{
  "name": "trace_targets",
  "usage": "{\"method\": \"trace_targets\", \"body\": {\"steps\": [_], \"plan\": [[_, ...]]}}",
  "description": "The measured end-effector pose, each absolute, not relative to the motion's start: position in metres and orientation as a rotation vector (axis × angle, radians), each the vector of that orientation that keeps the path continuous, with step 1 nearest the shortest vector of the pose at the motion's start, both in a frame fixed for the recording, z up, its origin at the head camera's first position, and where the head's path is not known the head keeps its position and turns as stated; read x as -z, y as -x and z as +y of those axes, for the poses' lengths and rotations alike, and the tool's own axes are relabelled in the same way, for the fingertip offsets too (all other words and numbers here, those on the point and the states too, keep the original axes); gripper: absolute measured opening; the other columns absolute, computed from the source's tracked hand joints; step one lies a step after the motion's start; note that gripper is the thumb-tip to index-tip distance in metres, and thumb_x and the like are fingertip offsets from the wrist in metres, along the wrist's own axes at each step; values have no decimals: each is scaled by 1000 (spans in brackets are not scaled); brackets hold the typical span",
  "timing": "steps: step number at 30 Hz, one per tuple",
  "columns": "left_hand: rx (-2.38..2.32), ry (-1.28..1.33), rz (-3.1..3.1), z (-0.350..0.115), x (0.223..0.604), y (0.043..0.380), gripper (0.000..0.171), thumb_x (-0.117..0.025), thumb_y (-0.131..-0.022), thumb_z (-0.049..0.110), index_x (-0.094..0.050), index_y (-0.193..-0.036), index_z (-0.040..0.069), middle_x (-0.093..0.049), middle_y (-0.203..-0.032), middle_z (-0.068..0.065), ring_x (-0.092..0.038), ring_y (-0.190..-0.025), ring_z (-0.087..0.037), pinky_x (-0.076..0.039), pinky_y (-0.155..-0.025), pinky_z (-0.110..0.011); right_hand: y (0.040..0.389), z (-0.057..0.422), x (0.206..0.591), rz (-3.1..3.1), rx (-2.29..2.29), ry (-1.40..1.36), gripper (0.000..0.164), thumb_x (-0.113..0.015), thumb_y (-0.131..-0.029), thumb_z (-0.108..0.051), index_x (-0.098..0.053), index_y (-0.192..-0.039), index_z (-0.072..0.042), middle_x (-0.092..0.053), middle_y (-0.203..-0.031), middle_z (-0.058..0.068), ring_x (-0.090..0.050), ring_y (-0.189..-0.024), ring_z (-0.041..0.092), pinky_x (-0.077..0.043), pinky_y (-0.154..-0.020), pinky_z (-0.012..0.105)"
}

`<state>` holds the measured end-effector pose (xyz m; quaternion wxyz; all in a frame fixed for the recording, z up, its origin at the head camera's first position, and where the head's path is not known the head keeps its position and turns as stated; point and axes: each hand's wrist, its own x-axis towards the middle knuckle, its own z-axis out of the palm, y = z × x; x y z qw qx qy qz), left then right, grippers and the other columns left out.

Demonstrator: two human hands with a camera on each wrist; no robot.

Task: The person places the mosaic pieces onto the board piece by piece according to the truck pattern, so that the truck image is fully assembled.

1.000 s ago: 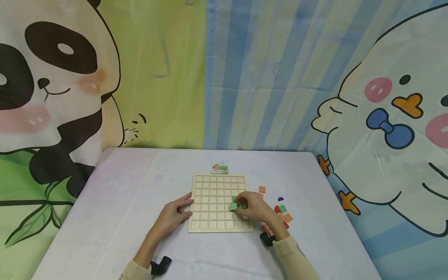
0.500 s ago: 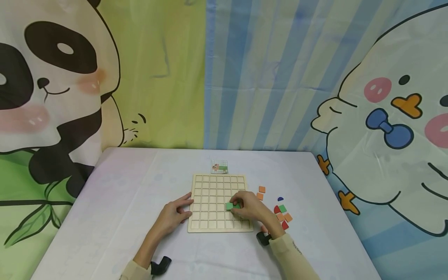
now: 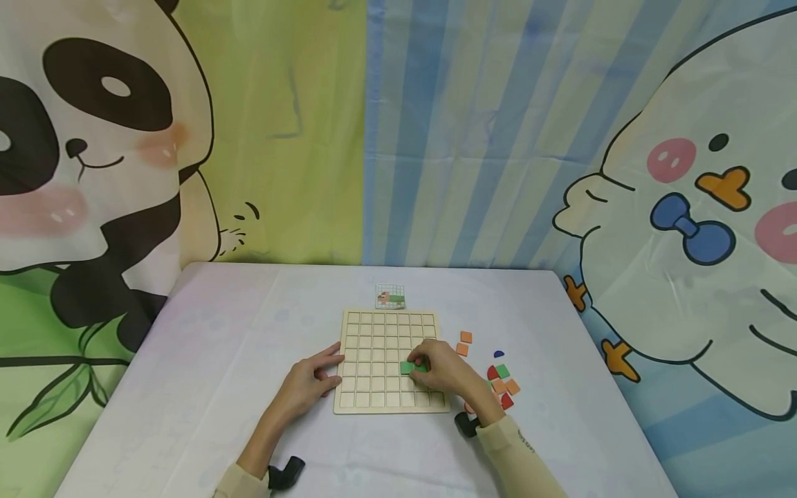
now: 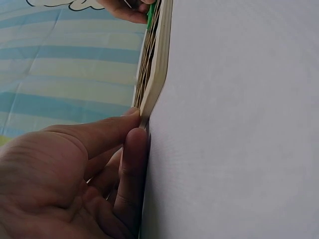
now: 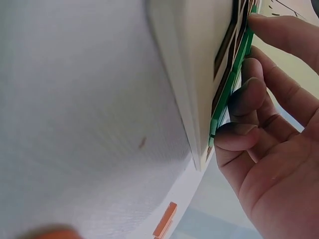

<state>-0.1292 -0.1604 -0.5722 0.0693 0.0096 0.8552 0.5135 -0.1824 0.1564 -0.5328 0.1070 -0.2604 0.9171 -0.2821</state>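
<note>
In the head view a light wooden grid board (image 3: 376, 399) lies flat on the table. My left hand (image 3: 306, 379) rests at its left edge; in the left wrist view the thumb tip meets the board's side and a fingertip stands just below. My right hand (image 3: 445, 370) is over the board's right half, its thumb and fingers bent round a green square tile (image 3: 407, 368). Beside that tile more green shows between the fingers, partly hidden. The right wrist view has the fingertips against a row of green tiles (image 5: 233, 74) along the board's face.
Orange squares (image 3: 465, 337), a blue half-round piece (image 3: 499, 353) and several red, green and orange pieces (image 3: 512, 386) lie right of the board. A small picture card (image 3: 390, 297) lies behind it. Cartoon curtains (image 3: 436, 138) hang behind the white table (image 3: 280, 297).
My right hand has shifted slightly left with the green tile, mostly in the first half second, uncovering an orange square on the right. My left hand has stayed at the board's edge.
</note>
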Motion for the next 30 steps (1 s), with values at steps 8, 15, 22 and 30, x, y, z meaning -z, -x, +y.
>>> {"method": "trace_targets", "body": {"steps": [8,15,22,30], "plan": [[-1538,-36,2581,-160,572,129,48,-81,-91,7,-71,-138,9,-53,-163,6,-59,-64,-11,-46,-54,-22,181,155,531,2713,799,784,19,-83,-92,-17,-80,-109,-10,-69,-97,-2,-64,-88,15,-52,-75,23],[-1542,-27,2575,-159,573,128,48,-81,-91,6,-71,-138,9,-53,-163,5,-60,-64,-11,-46,-54,-23,178,161,532,2693,854,763,23,-83,-91,-16,-78,-112,-8,-70,-97,1,-62,-87,15,-51,-74,24],[-1539,-24,2575,-159,572,129,48,-81,-91,6,-71,-138,9,-53,-163,6,-59,-64,-11,-46,-54,-23,176,178,527,2697,922,707,27,-83,-92,-18,-77,-116,-7,-72,-98,4,-56,-77,10,-49,-68,22],[-1529,-29,2567,-160,570,130,49,-80,-91,5,-70,-139,8,-52,-164,5,-59,-63,-11,-46,-53,-23,174,207,523,2744,951,669,26,-82,-93,-17,-76,-117,-6,-72,-94,-2,-59,-76,6,-51,-67,21]]}}
